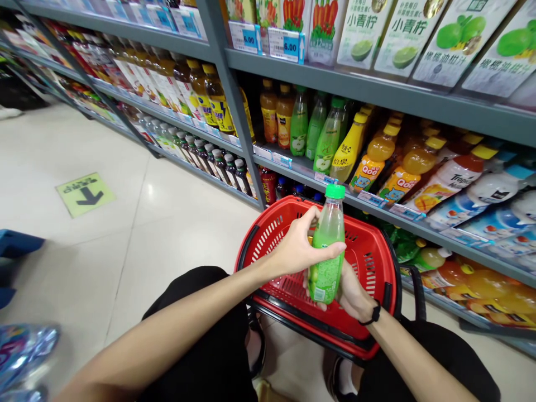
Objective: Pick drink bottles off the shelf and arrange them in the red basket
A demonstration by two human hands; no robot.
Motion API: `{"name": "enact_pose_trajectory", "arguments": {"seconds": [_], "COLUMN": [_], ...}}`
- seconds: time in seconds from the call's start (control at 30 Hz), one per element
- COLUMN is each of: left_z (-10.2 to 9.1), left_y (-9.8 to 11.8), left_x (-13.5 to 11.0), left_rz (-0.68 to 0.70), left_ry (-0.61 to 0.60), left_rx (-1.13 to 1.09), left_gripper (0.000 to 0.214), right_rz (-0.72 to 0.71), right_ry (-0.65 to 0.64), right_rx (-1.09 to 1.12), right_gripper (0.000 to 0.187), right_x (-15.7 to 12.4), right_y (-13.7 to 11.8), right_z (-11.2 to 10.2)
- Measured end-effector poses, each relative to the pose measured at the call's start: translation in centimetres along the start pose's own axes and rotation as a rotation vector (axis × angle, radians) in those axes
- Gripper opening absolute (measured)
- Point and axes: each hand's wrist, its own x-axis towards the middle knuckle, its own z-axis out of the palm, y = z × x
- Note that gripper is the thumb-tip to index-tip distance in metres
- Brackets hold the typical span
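A green drink bottle [329, 268] with a green cap stands nearly upright between my two hands, above a red shopping basket [247, 245]. My left hand [305, 243] wraps round its upper part, thumb lying across the front. From below and behind, my right hand [349, 290] supports the lower part, with its fingers mostly hidden by the bottle. A black band circles my right wrist. The basket rests between my legs on the floor, and its bottom is partly covered by my hands and the bottle.
A grey drinks shelf [377, 89] runs close ahead and off to the left. Green apple drink bottles [329, 139] stand on its middle level, with Qoo bottles [377, 162] to their right. A floor sticker [86, 194] with an arrow lies left. Shrink-wrapped goods [25, 357] sit at the lower left.
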Motion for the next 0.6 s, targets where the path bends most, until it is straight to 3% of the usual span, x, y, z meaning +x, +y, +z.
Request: {"name": "enact_pose_trajectory", "arguments": {"seconds": [0.17,0.6], "left_z": [0.06,0.17], "left_y": [-0.11,-0.63], "left_x": [-0.06,0.15], "left_rz": [-0.004,-0.027], "left_ry": [0.001,0.035], "left_rx": [0.001,0.001], "left_gripper": [0.046,0.047], "right_rz": [-0.018,0.014], "right_ry": [0.004,0.03], "right_rx": [-0.007,0.021], "right_gripper": [0.062,0.063], "right_x": [-0.01,-0.02], "right_y": [0.0,-0.08], "right_z": [0.0,-0.08]}}
